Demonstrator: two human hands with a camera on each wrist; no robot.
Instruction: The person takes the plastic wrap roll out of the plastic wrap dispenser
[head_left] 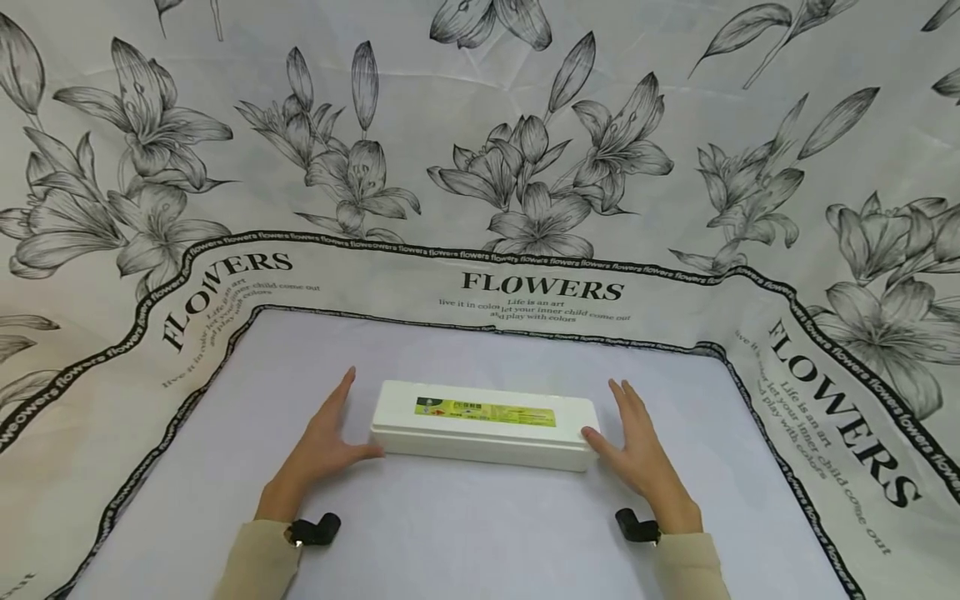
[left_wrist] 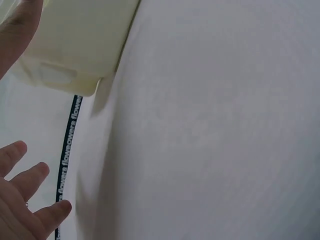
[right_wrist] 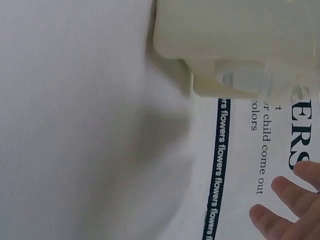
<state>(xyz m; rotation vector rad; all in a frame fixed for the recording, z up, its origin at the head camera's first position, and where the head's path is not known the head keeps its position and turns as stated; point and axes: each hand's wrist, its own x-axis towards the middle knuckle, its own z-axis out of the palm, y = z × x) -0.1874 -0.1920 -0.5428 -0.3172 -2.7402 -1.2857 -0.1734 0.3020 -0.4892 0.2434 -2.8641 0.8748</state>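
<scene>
A long white lidded plastic box (head_left: 480, 452) lies crosswise on the table, with a yellow-green label (head_left: 485, 412) on its top. My left hand (head_left: 324, 446) is at the box's left end, fingers straight and spread, thumb tip right at the front left corner. At the opposite end is my right hand (head_left: 637, 450), its fingers extended and its thumb tip overlapping the lid's right edge. The box's end also shows in the left wrist view, as a pale plastic wall (left_wrist: 75, 45) beside the thumb. In the right wrist view, the box's other end (right_wrist: 235, 35) hangs over spread fingers (right_wrist: 290, 197).
A white cloth (head_left: 465, 533) covers the table, bordered by a black band and printed "FLOWERS" lettering (head_left: 542, 286). Behind it rises fabric with drawn lilies (head_left: 540, 217). Each wrist carries a small black camera (head_left: 317, 529) near a beige sleeve (head_left: 258, 562).
</scene>
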